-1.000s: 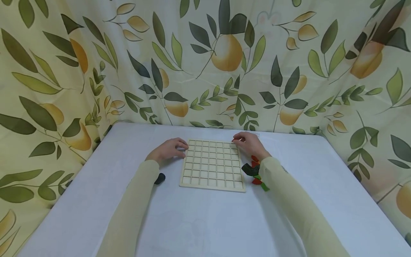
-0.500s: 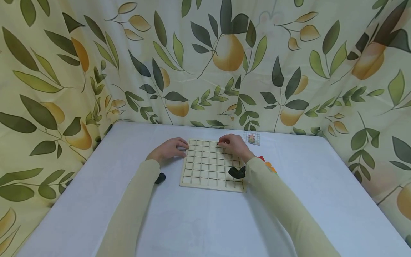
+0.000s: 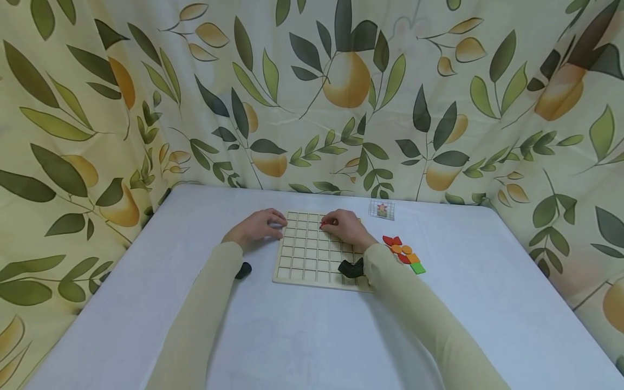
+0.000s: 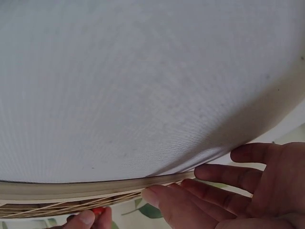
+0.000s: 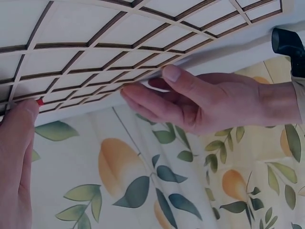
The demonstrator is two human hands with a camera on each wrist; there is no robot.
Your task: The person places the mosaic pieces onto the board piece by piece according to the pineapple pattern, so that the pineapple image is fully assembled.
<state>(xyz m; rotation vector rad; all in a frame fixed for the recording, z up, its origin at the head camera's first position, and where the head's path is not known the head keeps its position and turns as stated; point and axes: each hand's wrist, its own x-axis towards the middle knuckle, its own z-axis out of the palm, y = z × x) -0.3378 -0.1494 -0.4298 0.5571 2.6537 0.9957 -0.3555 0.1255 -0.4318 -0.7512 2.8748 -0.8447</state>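
A pale wooden grid board (image 3: 312,260) lies flat on the white table. My left hand (image 3: 277,224) rests with straight fingers against the board's far left edge; the right wrist view shows this left hand (image 5: 200,100) touching the rim. My right hand (image 3: 325,223) hovers over the board's far middle squares and pinches a small red piece (image 3: 324,223) between thumb and finger. That red piece (image 5: 40,101) peeks out at my fingertip above the board (image 5: 119,52). In the left wrist view my left fingers (image 4: 209,191) lie along the board edge (image 4: 71,190), with the red piece (image 4: 98,211) below.
Several flat coloured pieces (image 3: 402,253), red, orange and green, lie in a cluster right of the board. A small picture card (image 3: 382,209) sits beyond them. A leaf-and-pear curtain (image 3: 341,97) closes off the table's back and sides. Black wrist mounts (image 3: 350,267) sit at both cuffs.
My right hand has moved left from the board's far right corner to its far middle, carrying the red piece and uncovering the card and the coloured pieces. The left hand has stayed put.
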